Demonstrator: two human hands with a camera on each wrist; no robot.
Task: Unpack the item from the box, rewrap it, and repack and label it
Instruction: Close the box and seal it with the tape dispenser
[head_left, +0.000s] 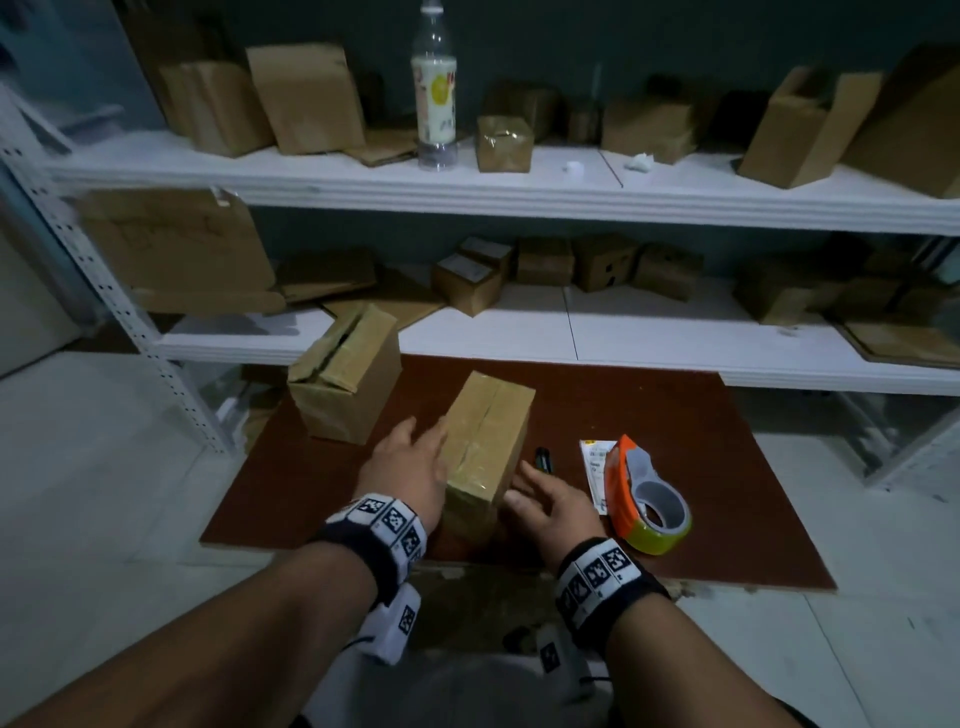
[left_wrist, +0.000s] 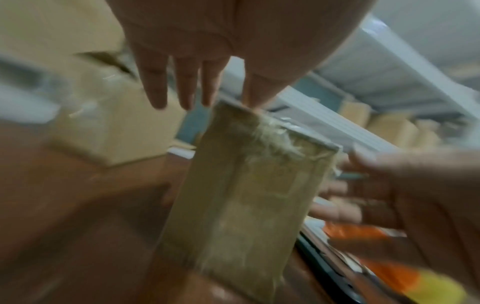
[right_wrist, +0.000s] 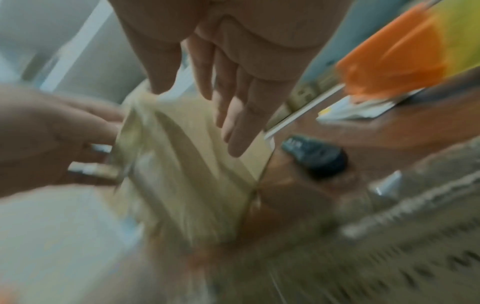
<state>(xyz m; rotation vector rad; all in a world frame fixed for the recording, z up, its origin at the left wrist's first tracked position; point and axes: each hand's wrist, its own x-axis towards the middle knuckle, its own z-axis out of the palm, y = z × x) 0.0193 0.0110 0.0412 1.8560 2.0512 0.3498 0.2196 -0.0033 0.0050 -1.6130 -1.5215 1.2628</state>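
A taped cardboard box (head_left: 485, 441) lies on the reddish-brown board (head_left: 675, 415), its top seam covered in shiny clear tape. My left hand (head_left: 410, 462) is on its left side with straight fingers, thumb near the box's edge (left_wrist: 233, 195). My right hand (head_left: 545, 499) is spread open beside the box's near right corner (right_wrist: 187, 164). Both wrist views are blurred. A second cardboard box (head_left: 345, 371) with loose top flaps stands at the board's back left. A white label sheet (head_left: 592, 467) lies to the right.
An orange tape dispenser (head_left: 647, 493) with a yellowish roll sits on the board at the right. A small dark object (head_left: 544, 459) lies beside the box. White shelves (head_left: 519, 192) behind hold several cardboard boxes and a plastic bottle (head_left: 435, 88).
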